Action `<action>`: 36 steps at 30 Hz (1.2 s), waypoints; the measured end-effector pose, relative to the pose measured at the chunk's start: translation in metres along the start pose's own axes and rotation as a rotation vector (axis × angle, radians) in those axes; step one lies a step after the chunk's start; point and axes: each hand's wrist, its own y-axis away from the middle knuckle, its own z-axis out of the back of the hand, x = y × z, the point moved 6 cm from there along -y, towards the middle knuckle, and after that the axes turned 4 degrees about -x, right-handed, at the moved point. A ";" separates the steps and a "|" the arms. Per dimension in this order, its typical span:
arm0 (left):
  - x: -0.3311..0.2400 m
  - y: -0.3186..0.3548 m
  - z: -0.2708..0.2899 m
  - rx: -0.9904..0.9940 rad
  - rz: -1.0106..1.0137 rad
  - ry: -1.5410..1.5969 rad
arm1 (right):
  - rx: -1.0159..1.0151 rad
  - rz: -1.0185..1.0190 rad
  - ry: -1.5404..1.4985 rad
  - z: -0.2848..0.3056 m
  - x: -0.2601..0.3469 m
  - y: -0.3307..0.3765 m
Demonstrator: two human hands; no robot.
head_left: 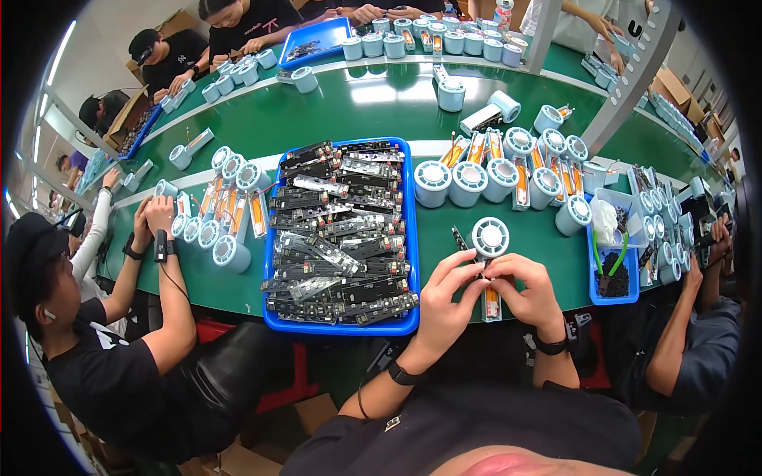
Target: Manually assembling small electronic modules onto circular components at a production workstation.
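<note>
My left hand (446,300) and my right hand (530,292) meet at the near edge of the green table (333,111). Between their fingertips they pinch a narrow fan unit (490,238) with a pale blue round head and a long body showing an orange part. The left fingers also touch a thin dark circuit strip (460,238) beside the round head. Just to the left lies a blue tray (414,238) heaped with several black circuit boards (337,234).
Several finished pale blue round units (500,170) stand in rows beyond my hands. A small blue bin (613,274) with green and black bits sits at right. A person at left (119,333) and another at right (683,333) work nearby; others sit across the table.
</note>
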 end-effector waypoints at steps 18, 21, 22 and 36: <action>0.004 -0.003 -0.004 -0.019 0.034 0.048 | -0.016 0.176 0.301 -0.005 0.008 -0.011; 0.006 -0.002 -0.003 -0.021 0.029 0.050 | 0.023 0.185 0.317 -0.002 0.008 -0.016; 0.006 -0.004 -0.004 -0.021 0.022 0.052 | 0.052 0.196 0.318 -0.001 0.009 -0.019; -0.004 0.003 -0.002 0.015 -0.055 0.050 | 0.166 0.175 0.265 0.005 0.015 -0.025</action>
